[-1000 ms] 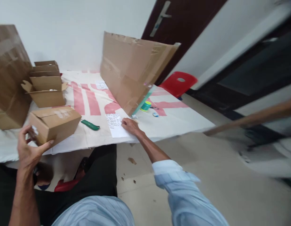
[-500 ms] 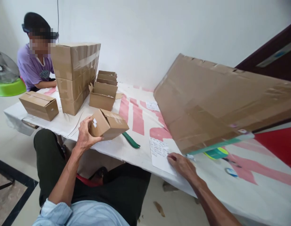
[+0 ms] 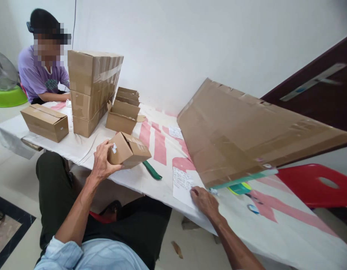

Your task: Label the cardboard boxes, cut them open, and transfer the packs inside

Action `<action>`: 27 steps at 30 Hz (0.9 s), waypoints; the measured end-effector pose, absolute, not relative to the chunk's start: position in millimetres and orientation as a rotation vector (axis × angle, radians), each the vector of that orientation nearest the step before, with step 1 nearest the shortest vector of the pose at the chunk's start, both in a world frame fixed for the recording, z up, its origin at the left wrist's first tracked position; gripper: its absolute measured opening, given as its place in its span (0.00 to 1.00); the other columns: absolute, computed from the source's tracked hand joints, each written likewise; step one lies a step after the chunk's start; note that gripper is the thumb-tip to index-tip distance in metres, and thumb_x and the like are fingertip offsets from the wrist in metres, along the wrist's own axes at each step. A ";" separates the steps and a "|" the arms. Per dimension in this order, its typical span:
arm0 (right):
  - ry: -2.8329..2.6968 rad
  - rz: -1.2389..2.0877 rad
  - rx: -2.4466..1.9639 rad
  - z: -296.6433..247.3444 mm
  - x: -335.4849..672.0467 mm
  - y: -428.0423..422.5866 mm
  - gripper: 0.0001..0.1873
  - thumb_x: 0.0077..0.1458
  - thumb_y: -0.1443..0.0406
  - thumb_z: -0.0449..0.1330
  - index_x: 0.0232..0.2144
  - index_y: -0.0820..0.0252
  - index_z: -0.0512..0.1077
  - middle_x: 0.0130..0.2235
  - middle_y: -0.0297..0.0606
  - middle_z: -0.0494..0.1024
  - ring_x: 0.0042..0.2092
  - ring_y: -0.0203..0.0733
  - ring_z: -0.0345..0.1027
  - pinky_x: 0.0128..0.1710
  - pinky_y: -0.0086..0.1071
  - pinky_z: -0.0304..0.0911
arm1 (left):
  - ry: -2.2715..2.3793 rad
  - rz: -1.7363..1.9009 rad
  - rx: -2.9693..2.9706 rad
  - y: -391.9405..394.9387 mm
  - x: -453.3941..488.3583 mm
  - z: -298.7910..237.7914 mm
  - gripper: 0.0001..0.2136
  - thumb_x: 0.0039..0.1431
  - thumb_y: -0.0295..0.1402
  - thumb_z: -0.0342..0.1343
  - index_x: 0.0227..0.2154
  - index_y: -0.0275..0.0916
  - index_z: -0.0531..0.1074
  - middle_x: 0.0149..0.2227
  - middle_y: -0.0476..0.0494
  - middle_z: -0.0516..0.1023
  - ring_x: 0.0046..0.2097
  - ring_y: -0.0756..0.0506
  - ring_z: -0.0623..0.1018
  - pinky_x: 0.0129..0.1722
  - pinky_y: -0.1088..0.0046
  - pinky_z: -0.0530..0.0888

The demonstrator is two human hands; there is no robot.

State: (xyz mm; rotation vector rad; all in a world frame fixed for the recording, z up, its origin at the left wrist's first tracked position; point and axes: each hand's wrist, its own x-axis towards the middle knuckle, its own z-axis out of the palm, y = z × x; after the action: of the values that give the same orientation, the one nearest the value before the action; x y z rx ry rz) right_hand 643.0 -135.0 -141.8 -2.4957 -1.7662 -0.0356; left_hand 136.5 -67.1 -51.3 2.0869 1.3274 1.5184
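Observation:
My left hand (image 3: 103,161) is wrapped round one end of a closed cardboard box (image 3: 135,150) and holds it tilted at the table's front edge. Small white labels (image 3: 114,148) are stuck on the end of the box close to my fingertips. My right hand (image 3: 205,201) has its fingers curled together at the right side of a white sheet of labels (image 3: 181,185), touching it. Whatever is between those fingertips is too small to make out. Between the box and the sheet lies a green curved handle-like thing (image 3: 152,171), partly hidden behind the box.
Taped boxes (image 3: 83,75) are stacked at the back left, with open boxes (image 3: 121,114) beside them and one box (image 3: 45,122) further left. A large cardboard panel (image 3: 246,131) leans across the right. Tape rolls (image 3: 241,188) lie below it. A person (image 3: 40,75) sits far left.
The view has swung slightly to the right, showing more of the red chair. My left hand keeps the box in nearly the same pose. My right hand stays at the label sheet.

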 end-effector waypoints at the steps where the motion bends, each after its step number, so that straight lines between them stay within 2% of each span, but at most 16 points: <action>1: -1.777 -0.050 -2.494 -142.4 642.5 -135.4 0.14 0.64 0.64 0.54 0.37 0.58 0.81 0.45 0.47 0.86 0.43 0.49 0.79 0.39 0.35 0.65 | 1.324 1.523 2.091 -67.4 136.7 -51.7 0.42 0.39 0.37 0.80 0.59 0.45 0.70 0.67 0.29 0.71 0.69 0.24 0.70 0.63 0.42 0.71; 10: -1.671 -0.058 -2.452 -143.6 639.2 -136.3 0.16 0.63 0.61 0.55 0.42 0.58 0.82 0.44 0.48 0.87 0.44 0.52 0.80 0.42 0.39 0.68 | 1.265 1.543 2.072 -63.3 124.9 -63.9 0.37 0.42 0.37 0.81 0.58 0.47 0.74 0.70 0.29 0.68 0.71 0.26 0.69 0.66 0.41 0.69; 18: -1.510 -0.112 -2.458 -134.0 644.2 -133.9 0.19 0.67 0.62 0.51 0.40 0.60 0.81 0.46 0.53 0.85 0.40 0.51 0.75 0.37 0.39 0.62 | 1.248 1.588 2.002 -58.5 115.5 -77.6 0.34 0.42 0.35 0.80 0.54 0.45 0.74 0.68 0.30 0.71 0.71 0.28 0.70 0.68 0.42 0.68; 21: -1.459 -0.228 -2.351 -119.7 630.4 -123.2 0.19 0.66 0.61 0.50 0.41 0.62 0.81 0.46 0.55 0.84 0.41 0.52 0.74 0.37 0.39 0.61 | 1.269 1.577 1.984 -57.9 116.3 -78.8 0.32 0.41 0.35 0.80 0.51 0.44 0.74 0.66 0.31 0.72 0.71 0.28 0.69 0.68 0.41 0.68; 27: -1.642 -0.244 -1.903 -69.0 552.3 -89.4 0.15 0.66 0.60 0.53 0.39 0.58 0.79 0.42 0.49 0.82 0.42 0.49 0.73 0.43 0.38 0.64 | 1.277 1.537 1.913 -58.7 112.3 -78.0 0.32 0.40 0.36 0.80 0.48 0.44 0.71 0.68 0.30 0.68 0.70 0.28 0.69 0.66 0.43 0.70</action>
State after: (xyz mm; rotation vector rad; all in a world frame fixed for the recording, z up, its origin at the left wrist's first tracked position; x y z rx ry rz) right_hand 552.3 -89.4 -69.0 -1.9030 -1.6423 -0.2438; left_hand 112.3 -58.7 -78.0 1.9133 1.2765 1.5374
